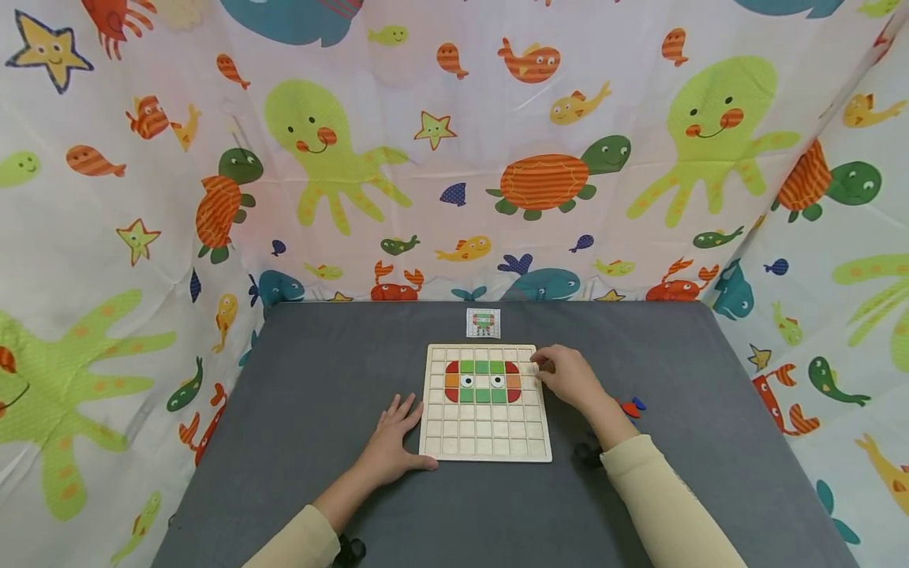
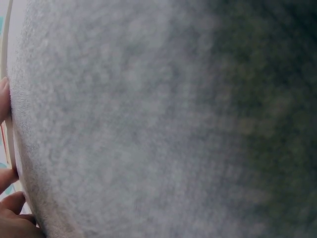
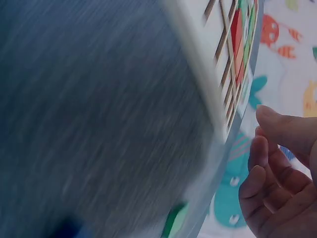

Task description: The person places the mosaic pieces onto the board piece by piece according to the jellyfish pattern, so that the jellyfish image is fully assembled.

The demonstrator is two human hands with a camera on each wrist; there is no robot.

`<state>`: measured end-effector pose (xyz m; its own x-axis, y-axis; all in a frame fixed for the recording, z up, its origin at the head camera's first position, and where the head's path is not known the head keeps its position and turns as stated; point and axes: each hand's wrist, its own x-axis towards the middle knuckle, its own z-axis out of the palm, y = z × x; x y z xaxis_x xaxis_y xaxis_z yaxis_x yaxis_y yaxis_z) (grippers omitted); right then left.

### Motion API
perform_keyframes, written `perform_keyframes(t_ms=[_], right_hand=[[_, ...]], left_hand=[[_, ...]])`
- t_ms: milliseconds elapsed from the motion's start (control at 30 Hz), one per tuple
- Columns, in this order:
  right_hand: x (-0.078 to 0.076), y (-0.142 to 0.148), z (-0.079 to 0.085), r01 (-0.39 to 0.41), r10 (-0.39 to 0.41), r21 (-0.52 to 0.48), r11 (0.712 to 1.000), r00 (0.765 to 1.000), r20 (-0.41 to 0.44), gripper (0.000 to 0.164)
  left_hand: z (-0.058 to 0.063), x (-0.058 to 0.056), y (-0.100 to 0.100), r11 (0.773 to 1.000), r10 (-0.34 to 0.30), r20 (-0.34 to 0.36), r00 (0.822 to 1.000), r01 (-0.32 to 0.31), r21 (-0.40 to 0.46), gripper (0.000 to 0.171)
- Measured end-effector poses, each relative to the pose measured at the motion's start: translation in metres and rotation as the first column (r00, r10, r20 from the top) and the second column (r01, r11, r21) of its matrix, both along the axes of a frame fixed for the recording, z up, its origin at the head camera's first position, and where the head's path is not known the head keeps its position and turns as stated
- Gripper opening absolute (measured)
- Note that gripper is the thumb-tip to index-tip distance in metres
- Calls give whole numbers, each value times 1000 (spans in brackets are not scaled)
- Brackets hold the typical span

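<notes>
A square wooden grid board (image 1: 483, 450) lies on the dark grey cloth. Red, green and orange tiles with two eye tiles (image 1: 466, 381) form a face-like band in its upper rows. My left hand (image 1: 387, 446) rests at the board's left edge, fingers spread and thumb at the front-left corner. My right hand (image 1: 568, 377) hovers by the upper right edge. Its thumb and fingers (image 3: 253, 178) curl towards each other in the right wrist view; whether a small piece is between them is hidden.
A small picture card (image 1: 483, 323) lies behind the board. Red (image 1: 630, 409) and blue (image 1: 640, 403) pieces lie beside the right forearm. The right wrist view shows a green piece (image 3: 174, 220) on the cloth. A patterned curtain (image 1: 440, 173) stands behind the table.
</notes>
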<state>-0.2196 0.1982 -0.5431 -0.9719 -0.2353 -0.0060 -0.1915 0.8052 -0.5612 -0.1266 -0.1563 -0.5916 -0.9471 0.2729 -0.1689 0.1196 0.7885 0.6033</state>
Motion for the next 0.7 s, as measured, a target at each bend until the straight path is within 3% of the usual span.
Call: perform_keyframes(t_ms=[233,500,700], right_hand=[[4,39,-6,59,-58,27,998,998,-13,31],[5,69,-12,57,-61,48,997,995,82,44],[4,78,-17,56,-58,30,998,994,96,31]], left_hand=[[-1,-1,1,1000,2,-3,1000,-2,-1,113],[-2,0,1,1000,7,6,1000,-7,-9,114],[-2,0,0,1000,-1,-3,1000,1,-7,114]])
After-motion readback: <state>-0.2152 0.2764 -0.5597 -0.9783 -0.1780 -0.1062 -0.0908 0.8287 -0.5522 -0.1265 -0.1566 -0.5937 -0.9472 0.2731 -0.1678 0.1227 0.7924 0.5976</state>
